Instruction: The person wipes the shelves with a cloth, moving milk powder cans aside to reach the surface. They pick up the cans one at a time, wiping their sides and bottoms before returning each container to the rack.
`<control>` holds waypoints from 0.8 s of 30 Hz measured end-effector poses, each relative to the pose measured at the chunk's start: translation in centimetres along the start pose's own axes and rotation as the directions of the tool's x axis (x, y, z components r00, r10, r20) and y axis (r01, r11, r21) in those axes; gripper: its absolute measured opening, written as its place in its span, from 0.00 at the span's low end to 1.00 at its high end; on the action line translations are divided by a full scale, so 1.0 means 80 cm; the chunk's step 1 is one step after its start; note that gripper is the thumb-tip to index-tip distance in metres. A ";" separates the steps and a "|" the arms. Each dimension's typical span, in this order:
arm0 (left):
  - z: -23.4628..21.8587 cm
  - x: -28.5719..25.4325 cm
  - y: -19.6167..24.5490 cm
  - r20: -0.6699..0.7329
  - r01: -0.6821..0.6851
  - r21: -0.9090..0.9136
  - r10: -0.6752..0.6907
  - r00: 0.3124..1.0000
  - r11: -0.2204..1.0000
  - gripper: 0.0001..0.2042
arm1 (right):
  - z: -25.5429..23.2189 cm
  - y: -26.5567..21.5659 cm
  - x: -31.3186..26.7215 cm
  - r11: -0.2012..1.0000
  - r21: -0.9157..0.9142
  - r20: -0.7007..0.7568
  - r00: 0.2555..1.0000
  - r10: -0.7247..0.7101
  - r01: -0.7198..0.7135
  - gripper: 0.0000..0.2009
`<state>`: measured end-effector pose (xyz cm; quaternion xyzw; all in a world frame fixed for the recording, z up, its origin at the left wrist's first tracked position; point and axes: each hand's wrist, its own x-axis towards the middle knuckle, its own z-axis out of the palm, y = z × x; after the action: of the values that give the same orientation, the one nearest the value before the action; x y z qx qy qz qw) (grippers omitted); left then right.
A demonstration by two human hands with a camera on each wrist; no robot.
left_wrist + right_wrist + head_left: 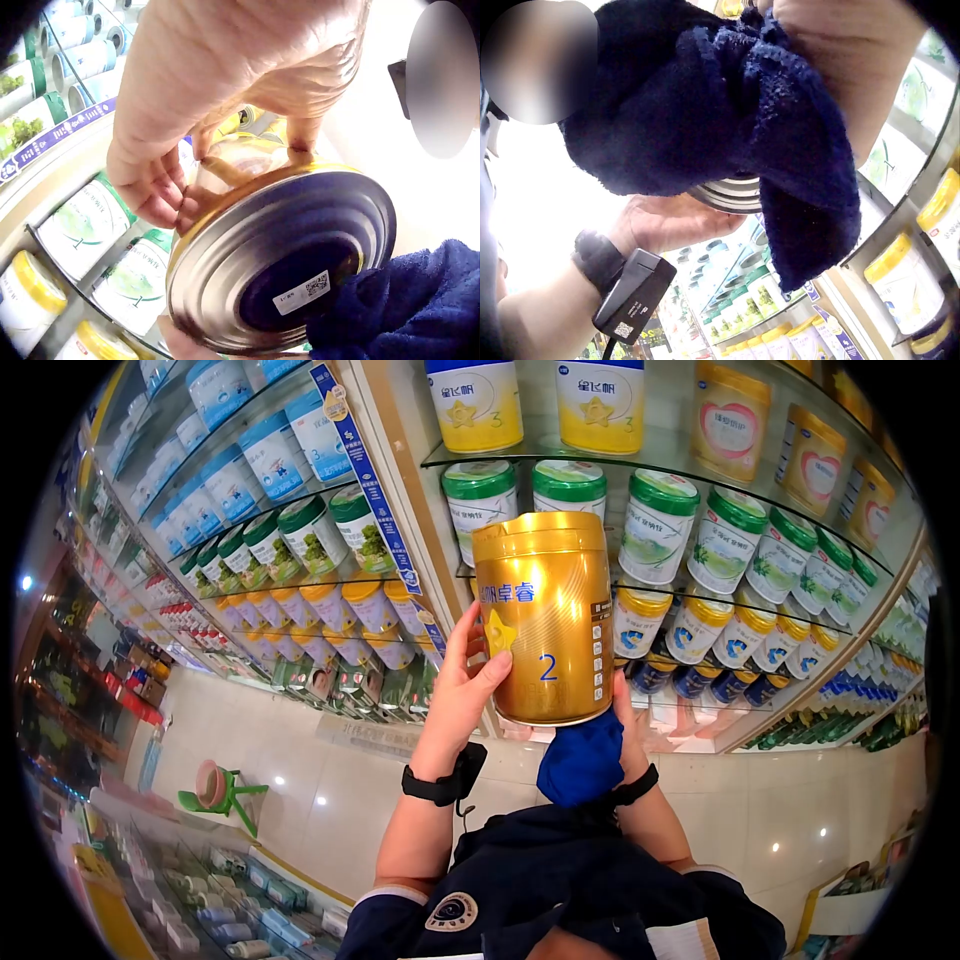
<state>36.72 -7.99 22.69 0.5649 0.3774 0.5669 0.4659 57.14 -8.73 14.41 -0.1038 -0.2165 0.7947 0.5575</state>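
A large gold milk powder can (550, 625), marked with a blue 2 and a yellow star, is held up before the shelves, lid upward. My left hand (465, 675) grips its left side, thumb across the front. In the left wrist view, the silver can bottom (217, 292) faces the camera and bears a small white label. My right hand (630, 735) is at the can's lower right side and holds a dark blue cloth (582, 760). The cloth hangs bunched under the can, overlapping its base in the left wrist view. Most of the right fingers are hidden behind can and cloth.
Glass shelves (650, 588) ahead carry rows of cans, including white ones with green lids (658, 525) close behind the gold can. More stocked shelving stands at the left. On the tiled floor is a green stool (235, 800); a display case (250, 900) stands lower left.
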 end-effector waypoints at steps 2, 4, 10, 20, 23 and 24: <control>0.005 0.002 0.004 0.050 0.007 -0.037 -0.005 0.999 0.999 0.44 | -0.009 -0.001 -0.001 1.000 0.009 0.065 0.998 0.014 -0.014 0.31; 0.010 0.001 0.006 0.082 0.009 -0.079 -0.002 0.997 0.997 0.50 | -0.014 0.000 -0.003 0.997 0.061 0.065 0.997 0.049 -0.053 0.31; 0.011 0.005 0.003 0.190 -0.007 -0.105 0.027 0.981 0.994 0.54 | -0.014 0.002 -0.005 0.972 0.210 0.115 0.990 0.081 -0.104 0.31; -0.007 0.007 -0.009 0.313 0.135 -0.258 -0.049 0.949 0.957 0.51 | -0.024 0.008 -0.008 0.955 0.254 0.145 0.982 0.118 -0.152 0.31; -0.021 0.010 -0.023 0.369 0.203 -0.327 -0.073 0.926 0.923 0.52 | -0.017 0.010 -0.011 0.961 0.233 0.163 0.980 0.112 -0.148 0.31; -0.027 0.011 -0.030 0.390 0.241 -0.356 -0.091 0.916 0.903 0.52 | -0.020 0.011 -0.010 0.955 0.247 0.199 0.973 0.116 -0.165 0.31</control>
<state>34.90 -6.23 20.49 0.5189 0.2091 0.4742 0.6798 57.35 -9.39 12.55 0.0288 -0.1518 0.8602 0.4860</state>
